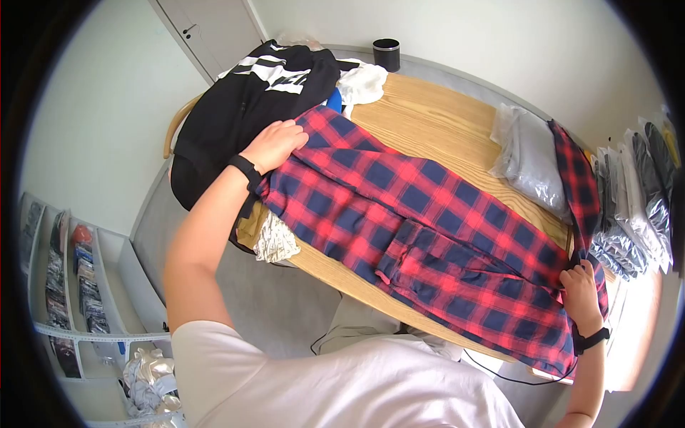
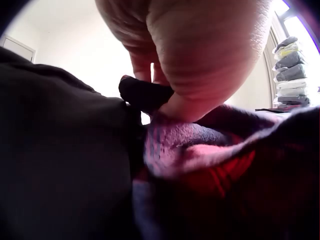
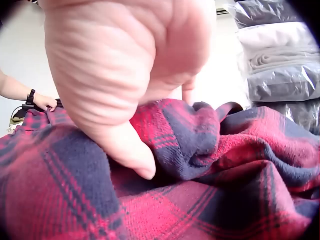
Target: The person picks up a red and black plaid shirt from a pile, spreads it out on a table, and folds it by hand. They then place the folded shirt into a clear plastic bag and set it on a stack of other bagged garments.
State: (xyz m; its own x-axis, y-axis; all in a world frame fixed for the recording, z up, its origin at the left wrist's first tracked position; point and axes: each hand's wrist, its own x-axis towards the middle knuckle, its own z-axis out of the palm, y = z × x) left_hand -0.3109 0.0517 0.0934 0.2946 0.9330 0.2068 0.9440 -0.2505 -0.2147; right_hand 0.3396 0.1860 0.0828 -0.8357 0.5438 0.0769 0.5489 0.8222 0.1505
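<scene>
Now your left hand [image 1: 275, 145] and right hand [image 1: 579, 289] each pinch an end of the plaid shirt [image 1: 421, 221] stretched between them; fingertips buried in cloth.

text: we found none readable | black garment [image 1: 242, 107]: white stripe/graphic marks only, no letters we could make out | packaged items on shelf [image 1: 71, 285]: prints too small to read | bagged clothes [image 1: 628, 207]: no legible labels | plaid shirt [image 1: 428, 228]: no tag visible
</scene>
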